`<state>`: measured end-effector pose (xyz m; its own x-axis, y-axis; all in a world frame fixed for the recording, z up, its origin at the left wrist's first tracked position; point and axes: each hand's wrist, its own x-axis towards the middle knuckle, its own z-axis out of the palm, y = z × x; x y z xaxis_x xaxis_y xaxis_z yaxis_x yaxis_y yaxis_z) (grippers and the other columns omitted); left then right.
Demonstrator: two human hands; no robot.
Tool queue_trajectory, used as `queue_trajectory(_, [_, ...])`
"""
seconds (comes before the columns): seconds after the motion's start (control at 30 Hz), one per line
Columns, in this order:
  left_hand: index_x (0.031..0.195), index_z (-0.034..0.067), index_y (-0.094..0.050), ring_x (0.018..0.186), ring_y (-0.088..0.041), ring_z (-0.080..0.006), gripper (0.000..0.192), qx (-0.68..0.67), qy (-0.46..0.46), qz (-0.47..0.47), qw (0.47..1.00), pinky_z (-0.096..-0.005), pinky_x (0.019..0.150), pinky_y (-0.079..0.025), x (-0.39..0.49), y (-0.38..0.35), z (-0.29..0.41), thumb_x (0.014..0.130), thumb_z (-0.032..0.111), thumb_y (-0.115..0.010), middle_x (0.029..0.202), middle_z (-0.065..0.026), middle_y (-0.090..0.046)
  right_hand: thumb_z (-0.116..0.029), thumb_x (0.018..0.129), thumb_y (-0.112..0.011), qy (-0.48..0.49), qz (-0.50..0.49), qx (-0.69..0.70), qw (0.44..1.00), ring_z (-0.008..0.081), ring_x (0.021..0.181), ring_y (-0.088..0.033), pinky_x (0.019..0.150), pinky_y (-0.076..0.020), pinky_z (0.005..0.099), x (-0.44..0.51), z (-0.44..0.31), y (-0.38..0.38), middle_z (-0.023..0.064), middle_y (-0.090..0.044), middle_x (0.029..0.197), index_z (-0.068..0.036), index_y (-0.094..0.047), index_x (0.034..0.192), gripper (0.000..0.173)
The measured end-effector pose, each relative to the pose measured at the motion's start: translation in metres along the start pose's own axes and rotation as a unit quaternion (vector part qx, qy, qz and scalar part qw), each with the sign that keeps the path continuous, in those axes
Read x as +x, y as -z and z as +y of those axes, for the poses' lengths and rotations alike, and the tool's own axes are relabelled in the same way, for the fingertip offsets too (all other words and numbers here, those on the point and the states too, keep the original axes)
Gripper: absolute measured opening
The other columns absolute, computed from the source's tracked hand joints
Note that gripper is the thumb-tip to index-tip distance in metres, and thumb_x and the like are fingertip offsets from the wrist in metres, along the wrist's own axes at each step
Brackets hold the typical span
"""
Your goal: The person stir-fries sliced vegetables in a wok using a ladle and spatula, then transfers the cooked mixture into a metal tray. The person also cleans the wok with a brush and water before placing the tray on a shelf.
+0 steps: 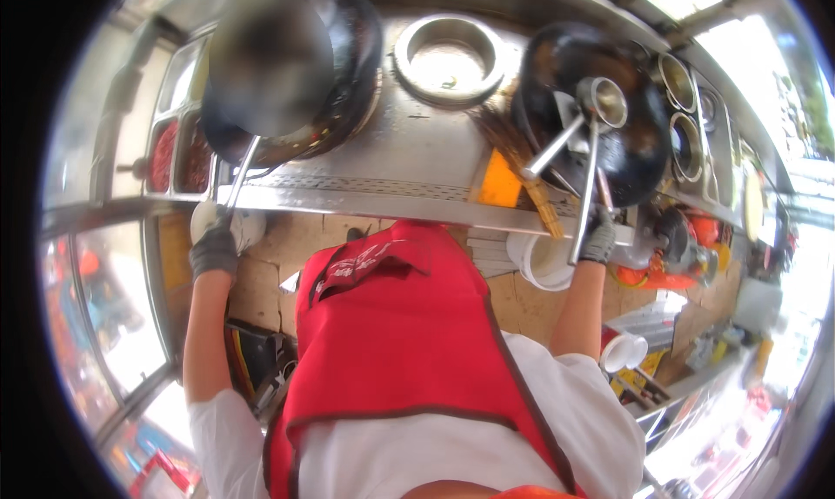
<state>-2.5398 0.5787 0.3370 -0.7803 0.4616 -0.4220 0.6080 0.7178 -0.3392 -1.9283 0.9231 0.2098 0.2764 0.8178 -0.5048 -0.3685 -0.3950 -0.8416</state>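
My left hand (214,248), in a grey glove, grips the metal handle (244,169) of a utensil at the counter's left edge. The handle runs up to the left wok (355,62), where a blurred patch hides its far end. My right hand (599,238), also gloved, closes around a brown handle (605,189) that reaches into the right wok (636,153). A steel ladle (603,101) rests over this wok, its long handle passing just left of my right hand. Another metal handle (554,146) slants to the left there. Which utensil the brown handle belongs to is unclear.
Between the woks stands a round steel pan (450,94) on the steel counter (417,153). A bamboo wok brush (538,195) and an orange flat piece (501,180) lie near the right wok. Trays of red food (164,156) sit left, steel pots (685,143) right. Below is a white bucket (545,264).
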Motion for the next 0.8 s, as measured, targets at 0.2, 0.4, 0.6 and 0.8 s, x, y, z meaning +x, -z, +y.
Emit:
queue_trajectory(0.2, [0.139, 0.017, -0.039, 0.1, -0.062, -0.0353, 0.047, -0.013, -0.001, -0.029, 0.999, -0.0435, 0.087, -0.048, -0.04, 0.022, 0.012, 0.092, 0.021, -0.045, 0.113, -0.02, -0.061, -0.018, 0.087, -0.061, 0.294, 0.056, -0.469, 0.831, 0.0252, 0.104, -0.057, 0.092, -0.0443, 0.0341, 0.025, -0.045, -0.008, 0.0106, -0.061, 0.108, -0.004, -0.062, 0.113, 0.029])
queue_trajectory(0.4, [0.137, 0.015, -0.039, 0.1, -0.063, -0.0339, 0.046, -0.07, -0.023, 0.002, 0.997, -0.0427, 0.086, -0.048, -0.025, 0.026, 0.023, 0.092, 0.014, -0.043, 0.11, -0.017, -0.064, -0.035, 0.087, -0.06, 0.376, 0.036, -0.64, 0.669, 0.0312, 0.12, -0.049, 0.103, -0.0369, 0.0375, 0.016, -0.082, -0.06, 0.0162, -0.054, 0.126, -0.006, -0.058, 0.123, 0.046])
queue_trajectory(0.6, [0.131, 0.02, -0.044, 0.097, -0.062, -0.0362, 0.041, -0.141, 0.007, 0.041, 0.989, -0.0464, 0.083, -0.048, -0.036, 0.009, 0.012, 0.09, 0.021, -0.047, 0.111, -0.0166, -0.062, -0.051, 0.089, -0.045, 0.233, -0.024, -0.787, 0.57, 0.0346, 0.119, -0.051, 0.102, -0.0387, 0.0416, 0.013, -0.091, -0.062, 0.021, -0.055, 0.126, -0.012, -0.056, 0.126, 0.055])
queue_trajectory(0.8, [0.133, 0.011, -0.047, 0.105, -0.06, -0.0333, 0.047, -0.341, -0.088, 0.12, 0.928, -0.0378, 0.091, -0.047, -0.07, 0.001, 0.044, 0.089, 0.022, -0.059, 0.117, -0.0167, -0.061, -0.051, 0.083, -0.052, 0.187, -0.082, -0.851, 0.484, 0.0364, 0.12, -0.05, 0.103, -0.0381, 0.0415, 0.027, -0.083, -0.061, 0.0178, -0.052, 0.131, -0.012, -0.044, 0.138, 0.068])
